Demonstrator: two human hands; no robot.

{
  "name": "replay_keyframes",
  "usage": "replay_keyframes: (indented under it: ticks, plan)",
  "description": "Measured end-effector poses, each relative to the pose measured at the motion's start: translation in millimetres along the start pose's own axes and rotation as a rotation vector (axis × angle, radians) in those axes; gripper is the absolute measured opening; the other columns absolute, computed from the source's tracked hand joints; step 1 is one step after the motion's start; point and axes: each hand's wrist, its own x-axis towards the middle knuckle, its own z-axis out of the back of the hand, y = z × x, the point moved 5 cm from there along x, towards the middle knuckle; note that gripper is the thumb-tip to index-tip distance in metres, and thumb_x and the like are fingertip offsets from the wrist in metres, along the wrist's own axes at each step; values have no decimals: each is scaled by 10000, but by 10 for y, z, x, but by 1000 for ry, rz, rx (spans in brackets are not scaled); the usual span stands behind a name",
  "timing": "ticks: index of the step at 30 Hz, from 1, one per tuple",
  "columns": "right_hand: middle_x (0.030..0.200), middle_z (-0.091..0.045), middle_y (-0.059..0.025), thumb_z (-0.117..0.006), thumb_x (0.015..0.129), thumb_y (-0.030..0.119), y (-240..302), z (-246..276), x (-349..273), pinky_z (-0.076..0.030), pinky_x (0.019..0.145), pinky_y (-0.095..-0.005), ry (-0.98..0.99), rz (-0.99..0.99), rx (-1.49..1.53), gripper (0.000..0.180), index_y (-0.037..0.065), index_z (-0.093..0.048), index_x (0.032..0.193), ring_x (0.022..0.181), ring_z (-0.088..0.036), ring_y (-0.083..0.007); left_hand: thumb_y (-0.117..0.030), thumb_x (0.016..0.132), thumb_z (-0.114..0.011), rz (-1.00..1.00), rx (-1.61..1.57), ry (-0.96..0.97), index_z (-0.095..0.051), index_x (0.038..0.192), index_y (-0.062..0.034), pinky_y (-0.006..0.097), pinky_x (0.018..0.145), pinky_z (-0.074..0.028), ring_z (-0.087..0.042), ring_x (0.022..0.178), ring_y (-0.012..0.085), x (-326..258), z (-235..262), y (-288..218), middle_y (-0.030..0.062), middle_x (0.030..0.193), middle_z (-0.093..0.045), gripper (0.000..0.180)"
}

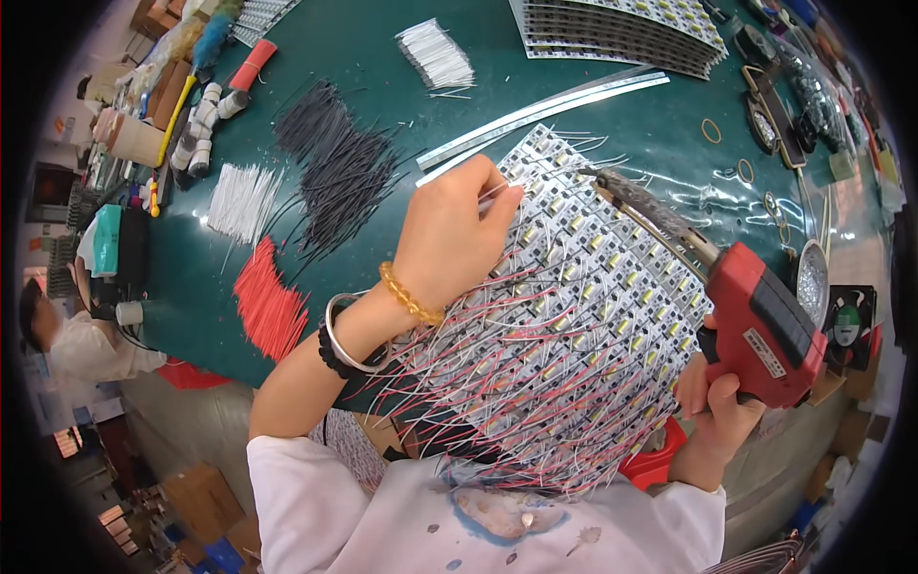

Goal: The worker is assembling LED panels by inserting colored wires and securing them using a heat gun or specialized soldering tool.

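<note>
My left hand (457, 225) is closed in a pinch on a thin white wire, at the upper left of a large panel of small LED boards (626, 277). Many red and white wires (516, 354) trail from the panel toward me. My right hand (724, 411) is wrapped around the handle of a red and black soldering gun (765, 325). Its dark tip reaches left over the panel's upper part, a short way from my left fingers. Whether the tip touches a board, I cannot tell.
On the green table (354, 57) lie bundles of black wires (344, 172), red wires (268, 298) and white wires (242, 203), with another white bundle (435, 55) farther back. Pale strips (545, 113) and stacked LED panels (622, 38) lie beyond. Another person (86, 335) sits at far left.
</note>
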Motion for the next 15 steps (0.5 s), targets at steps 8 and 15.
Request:
replay_keyframes:
  ticks: [8, 15]
  plan:
    - [472, -439, 5, -636, 824, 491, -122, -139, 73, -331, 393, -232, 56, -157, 43, 750, -116, -422, 1208, 356, -402, -80, -158, 812, -666, -16, 98, -4, -590, 760, 38, 302, 559, -458, -588, 561, 176, -14, -71, 20, 136, 637, -617, 217]
    - [470, -450, -14, -636, 830, 475, -199, -179, 127, -325, 378, -244, 121, -206, 21, 689, -101, -451, 1160, 352, -408, -98, -151, 788, -673, 18, 31, 33, -600, 731, 40, 282, 531, -429, -541, 536, 135, 37, -39, 59, 101, 600, -596, 213]
